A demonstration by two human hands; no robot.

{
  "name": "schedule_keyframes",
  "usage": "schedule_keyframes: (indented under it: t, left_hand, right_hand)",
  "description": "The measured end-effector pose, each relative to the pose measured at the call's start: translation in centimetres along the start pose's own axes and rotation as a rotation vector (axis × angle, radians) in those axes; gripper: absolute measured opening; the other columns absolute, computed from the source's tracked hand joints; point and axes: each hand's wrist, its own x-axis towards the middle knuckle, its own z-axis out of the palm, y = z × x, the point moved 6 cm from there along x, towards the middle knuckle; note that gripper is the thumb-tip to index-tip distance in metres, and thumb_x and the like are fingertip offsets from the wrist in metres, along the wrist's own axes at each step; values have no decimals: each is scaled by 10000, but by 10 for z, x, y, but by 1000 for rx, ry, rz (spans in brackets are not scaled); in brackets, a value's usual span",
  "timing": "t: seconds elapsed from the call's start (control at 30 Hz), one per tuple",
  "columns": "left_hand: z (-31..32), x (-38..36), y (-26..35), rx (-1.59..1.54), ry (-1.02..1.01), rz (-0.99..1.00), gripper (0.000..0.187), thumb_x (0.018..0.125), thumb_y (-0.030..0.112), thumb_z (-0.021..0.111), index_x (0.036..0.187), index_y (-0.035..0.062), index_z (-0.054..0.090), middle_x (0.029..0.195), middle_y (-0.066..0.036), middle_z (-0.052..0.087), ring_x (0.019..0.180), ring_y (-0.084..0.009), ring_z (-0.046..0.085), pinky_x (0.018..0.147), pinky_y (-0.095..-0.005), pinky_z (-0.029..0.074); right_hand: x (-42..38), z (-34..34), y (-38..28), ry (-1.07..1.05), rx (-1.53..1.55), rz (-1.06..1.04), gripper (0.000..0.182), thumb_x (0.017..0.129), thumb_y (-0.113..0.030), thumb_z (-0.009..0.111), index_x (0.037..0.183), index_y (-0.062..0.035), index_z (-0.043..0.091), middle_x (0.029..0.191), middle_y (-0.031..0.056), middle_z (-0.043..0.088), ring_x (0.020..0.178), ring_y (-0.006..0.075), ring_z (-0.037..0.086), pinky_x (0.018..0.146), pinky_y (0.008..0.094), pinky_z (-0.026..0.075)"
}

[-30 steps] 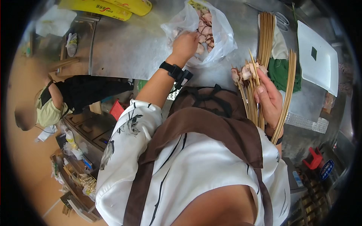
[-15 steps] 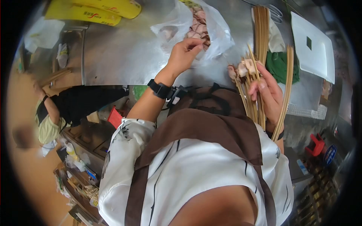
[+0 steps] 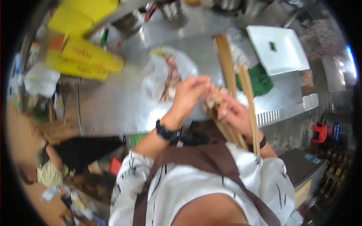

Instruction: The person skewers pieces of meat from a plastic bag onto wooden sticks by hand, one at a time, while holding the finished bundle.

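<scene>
My left hand [image 3: 185, 98] has its fingers pinched together at the tips of the bamboo skewers [image 3: 230, 133]. Whatever lies between those fingers is blurred and hidden. My right hand [image 3: 238, 116] is wrapped round several of these skewers, with pale meat pieces [image 3: 212, 106] threaded near their upper ends. Along the outer side of my right hand and across the wrist runs a second bundle of bare skewers [image 3: 249, 94]. An open plastic bag [image 3: 151, 77] on the metal table holds sliced meat [image 3: 172, 77], just beyond my left hand.
On the steel table [image 3: 109, 109] lie a larger skewer bundle [image 3: 225, 56], a green cloth [image 3: 260, 81] and a white tray [image 3: 288, 49]. Yellow boxes [image 3: 85, 56] stand at the left. Another person [image 3: 51, 169] is at the lower left; a red stool [image 3: 319, 132] is at the right.
My left hand has moved from the meat bag to the skewer tips. My right hand still grips the skewers. The view has shifted, showing more of the table's far side.
</scene>
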Motion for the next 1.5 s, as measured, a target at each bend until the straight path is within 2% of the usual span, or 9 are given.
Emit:
schedule_keyframes:
  t: [0.13, 0.27, 0.43, 1.0, 1.03, 1.1, 1.27, 1.43, 1.5]
  left_hand:
    - [1, -4, 0, -19, 83, -4, 275, 819, 82, 582, 1062, -43, 551, 932, -123, 621, 770, -163, 602, 654, -273, 516]
    - [-1, -1, -5, -36, 95, -39, 319, 826, 48, 565, 1119, -60, 497, 917, -158, 614, 743, -173, 611, 653, -270, 532]
    - [3, -1, -3, -69, 53, 20, 355, 808, 18, 578, 1138, -59, 469, 877, -164, 617, 696, -166, 610, 631, -265, 531]
    - [-11, 6, -19, -66, -45, 71, 279, 846, 196, 577, 1067, 29, 548, 887, -49, 607, 795, -133, 578, 692, -270, 478]
    - [-34, 13, -28, 68, -29, 133, 221, 826, 133, 583, 1009, 9, 576, 868, -51, 621, 740, -119, 586, 637, -246, 476]
    - [-78, 11, -21, 165, 290, 230, 171, 833, 139, 547, 885, -10, 611, 741, -49, 633, 622, -122, 594, 558, -247, 463]
    - [-180, -10, -40, 1061, 474, 109, 164, 787, 138, 576, 889, 19, 622, 787, -82, 644, 709, -175, 612, 621, -277, 471]
    - [-168, -10, -47, 1318, 404, 220, 159, 738, 134, 592, 881, 77, 633, 797, -82, 609, 708, -261, 588, 636, -338, 465]
    - [-158, -11, -46, 1346, 374, 238, 167, 722, 131, 600, 880, 89, 635, 811, -80, 595, 719, -282, 576, 642, -355, 465]
  right_hand:
    - [1, -1, -11, 13, -278, -301, 490, 883, -145, 446, 1348, -89, 305, 865, -13, 544, 758, 91, 489, 721, 251, 423]
    - [0, -4, 3, -33, -187, -190, 477, 886, -170, 442, 1348, -174, 325, 786, -9, 532, 678, 55, 453, 634, 210, 406]
    - [-1, -4, 9, -75, -162, -130, 445, 913, -164, 383, 1351, -147, 312, 656, -25, 492, 610, 59, 456, 576, 200, 389]
    - [-7, -17, 34, -40, 21, 82, 433, 918, -203, 413, 1314, -51, 324, 711, -7, 516, 621, 48, 456, 571, 183, 378]
    - [-9, -15, 29, 7, 51, -8, 410, 916, -173, 415, 1301, -49, 353, 692, -15, 495, 615, 41, 445, 557, 171, 363]
    - [-6, -8, 19, 46, 42, 51, 374, 912, -126, 407, 1265, -2, 394, 675, -13, 474, 595, 36, 408, 531, 157, 317]
    - [0, 3, 18, 125, -9, 112, 364, 910, -107, 409, 1249, 23, 406, 669, -1, 462, 588, 43, 388, 519, 165, 287]
    - [0, -3, 14, 107, -10, 149, 392, 919, -111, 389, 1283, 29, 358, 671, 0, 419, 607, 58, 370, 609, 178, 318]
    - [2, -3, 12, 116, 12, 108, 369, 913, -113, 406, 1255, 24, 393, 668, 7, 460, 592, 49, 390, 513, 170, 282]
